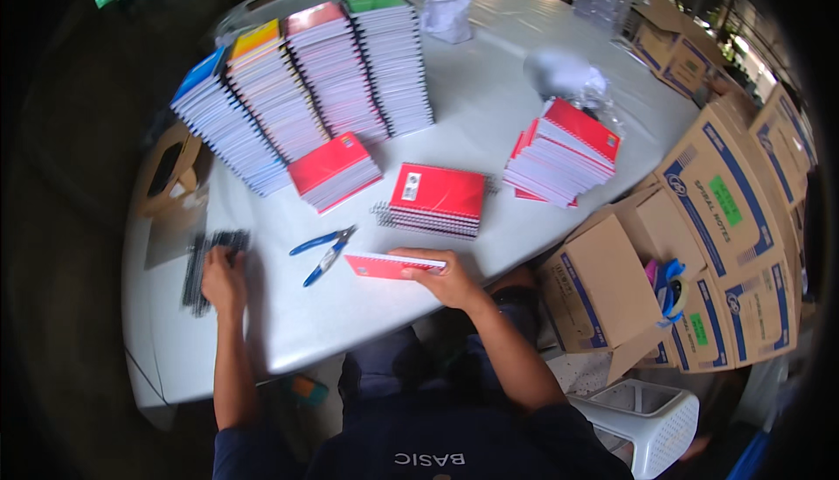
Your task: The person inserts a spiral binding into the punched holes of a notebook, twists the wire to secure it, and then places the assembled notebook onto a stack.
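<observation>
Right hand point(450, 283) clamps one red notebook point(393, 265); left hand point(223, 281) on black spiral coils point(205, 257), grip unclear. Four tall stacks point(306, 86), three short red piles point(437, 200), one pliers point(323, 251).

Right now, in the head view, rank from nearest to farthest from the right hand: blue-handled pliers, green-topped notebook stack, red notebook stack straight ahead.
From the right hand:
1. Red notebook stack, just beyond it.
2. Blue-handled pliers, to its left.
3. Green-topped notebook stack, far across the table.

Daylight from the upper right washes the white table point(489, 95), leaving glare along its far edge; the fisheye bends its edges, and the picture's corners fall dark and soft.
</observation>
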`<act>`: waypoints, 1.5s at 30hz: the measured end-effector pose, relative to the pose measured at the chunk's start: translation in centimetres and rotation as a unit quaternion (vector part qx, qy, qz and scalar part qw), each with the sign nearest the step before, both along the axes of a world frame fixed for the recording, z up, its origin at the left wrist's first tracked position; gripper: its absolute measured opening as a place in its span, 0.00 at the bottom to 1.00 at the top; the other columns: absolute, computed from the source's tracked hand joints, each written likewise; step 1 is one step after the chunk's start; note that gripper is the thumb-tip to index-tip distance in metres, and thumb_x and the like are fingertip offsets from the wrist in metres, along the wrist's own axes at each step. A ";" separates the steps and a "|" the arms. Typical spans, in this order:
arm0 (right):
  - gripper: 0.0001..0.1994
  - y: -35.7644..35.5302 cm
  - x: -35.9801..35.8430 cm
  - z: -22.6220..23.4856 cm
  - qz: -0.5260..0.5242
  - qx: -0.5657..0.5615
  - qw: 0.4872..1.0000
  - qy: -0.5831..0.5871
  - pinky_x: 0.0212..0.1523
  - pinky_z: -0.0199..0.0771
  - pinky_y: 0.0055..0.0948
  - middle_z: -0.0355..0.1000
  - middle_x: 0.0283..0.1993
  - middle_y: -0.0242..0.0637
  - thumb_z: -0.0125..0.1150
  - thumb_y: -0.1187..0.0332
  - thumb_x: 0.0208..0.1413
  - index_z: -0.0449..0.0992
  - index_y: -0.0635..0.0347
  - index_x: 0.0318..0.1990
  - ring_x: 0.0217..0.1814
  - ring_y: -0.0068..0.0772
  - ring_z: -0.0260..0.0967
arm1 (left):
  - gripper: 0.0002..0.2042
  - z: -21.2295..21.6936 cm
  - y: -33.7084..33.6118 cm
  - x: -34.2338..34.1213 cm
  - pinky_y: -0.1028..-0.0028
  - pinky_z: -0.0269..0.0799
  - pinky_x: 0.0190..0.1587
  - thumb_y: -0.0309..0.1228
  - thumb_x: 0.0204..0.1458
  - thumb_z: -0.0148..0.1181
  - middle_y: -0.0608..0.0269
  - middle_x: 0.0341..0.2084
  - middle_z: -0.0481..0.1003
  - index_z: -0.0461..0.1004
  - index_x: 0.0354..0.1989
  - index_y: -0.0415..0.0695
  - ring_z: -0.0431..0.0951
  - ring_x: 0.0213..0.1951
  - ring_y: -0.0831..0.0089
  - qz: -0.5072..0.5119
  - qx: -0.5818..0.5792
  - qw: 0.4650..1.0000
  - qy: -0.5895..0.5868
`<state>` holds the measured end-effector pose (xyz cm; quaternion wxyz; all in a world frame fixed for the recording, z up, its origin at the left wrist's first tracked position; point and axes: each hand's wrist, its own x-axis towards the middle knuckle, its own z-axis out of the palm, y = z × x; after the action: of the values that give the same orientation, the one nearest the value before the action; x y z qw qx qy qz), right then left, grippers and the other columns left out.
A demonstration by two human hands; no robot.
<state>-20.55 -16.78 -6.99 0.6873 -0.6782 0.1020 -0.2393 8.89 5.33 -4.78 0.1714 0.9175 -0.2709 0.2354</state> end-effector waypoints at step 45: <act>0.13 0.1 -0.1 0.1 -0.044 -0.030 0.998 0.018 0.46 0.68 0.19 0.74 0.43 0.37 0.56 0.76 0.52 0.74 0.66 0.46 0.42 0.18 0.67 | 0.14 7.9 -8.2 -9.5 0.68 0.57 0.49 0.34 0.43 0.63 0.61 0.41 0.70 0.72 0.39 0.47 0.67 0.46 0.66 -0.471 0.146 0.853 0.169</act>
<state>-20.69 -16.65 -6.89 0.6538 -0.6973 0.1370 -0.2600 -0.63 -2.92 3.08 0.1695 0.7201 -0.6687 -0.0744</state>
